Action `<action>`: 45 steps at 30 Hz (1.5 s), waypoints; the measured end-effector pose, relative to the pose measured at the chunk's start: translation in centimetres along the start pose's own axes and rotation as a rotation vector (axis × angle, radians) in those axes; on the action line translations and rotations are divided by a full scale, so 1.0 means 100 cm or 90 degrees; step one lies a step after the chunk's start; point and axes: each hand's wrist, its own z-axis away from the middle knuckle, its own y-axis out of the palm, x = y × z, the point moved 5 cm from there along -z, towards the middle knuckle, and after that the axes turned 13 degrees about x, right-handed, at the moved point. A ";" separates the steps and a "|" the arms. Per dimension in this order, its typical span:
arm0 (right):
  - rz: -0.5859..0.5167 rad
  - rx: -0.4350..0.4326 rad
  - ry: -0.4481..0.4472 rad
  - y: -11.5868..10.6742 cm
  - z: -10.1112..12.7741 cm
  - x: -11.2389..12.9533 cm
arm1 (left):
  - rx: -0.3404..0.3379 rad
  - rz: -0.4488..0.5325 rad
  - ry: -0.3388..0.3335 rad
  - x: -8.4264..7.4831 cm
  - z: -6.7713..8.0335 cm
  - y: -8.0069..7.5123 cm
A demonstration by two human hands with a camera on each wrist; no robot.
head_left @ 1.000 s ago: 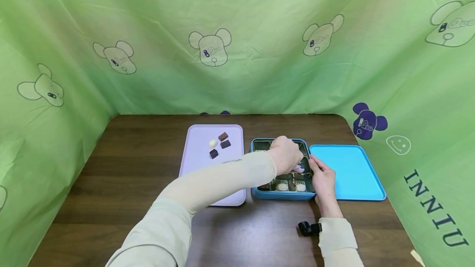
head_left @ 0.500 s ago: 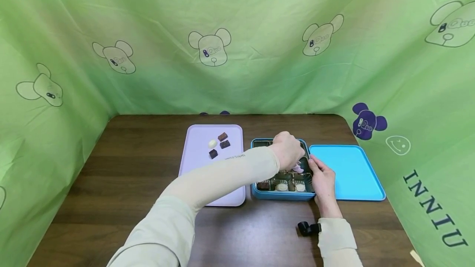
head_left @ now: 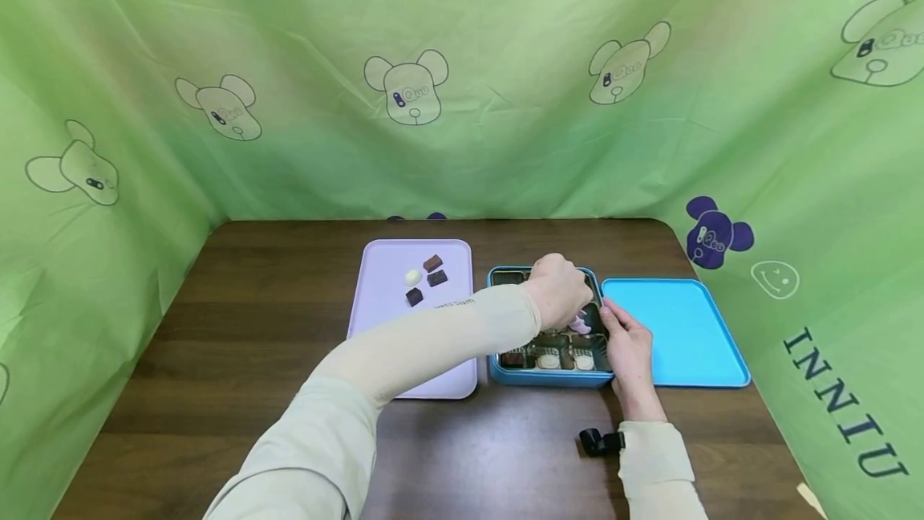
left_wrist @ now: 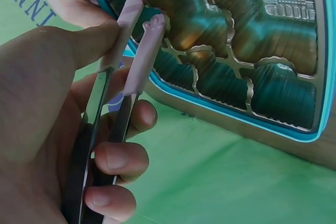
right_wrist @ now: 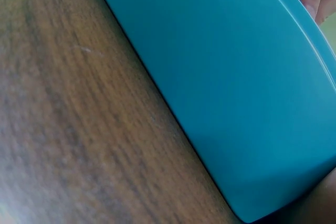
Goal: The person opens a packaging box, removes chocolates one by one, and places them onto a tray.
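Observation:
My left hand (head_left: 556, 291) reaches over the blue box (head_left: 552, 377) and grips a pair of tongs (left_wrist: 121, 119) with pink tips and metal arms. In the left wrist view the tips (left_wrist: 149, 51) stand apart, overlapping the compartments at the box's rim. A dark divided insert (left_wrist: 239, 72) lines the box. Round white chocolates (head_left: 583, 362) and a dark chocolate (head_left: 514, 359) lie in its near row; the forearm and hand hide part of the box. My right hand (head_left: 630, 347) holds the box's right side, thumb at the rim.
Left of the box lies a lilac tray (head_left: 375, 263) with several chocolates (head_left: 436, 278), partly under the left sleeve. A flat blue lid (head_left: 693, 335) lies to the right, against the right hand's side. A green curtain (head_left: 462, 159) hangs behind the table.
Over the last second my left hand has shifted slightly within the box area, uncovering the dark chocolate at the near left corner. The right hand keeps its place.

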 end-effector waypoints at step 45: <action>-0.007 0.002 -0.010 -0.001 -0.002 -0.002 | -0.034 -0.070 0.034 -0.018 -0.007 0.009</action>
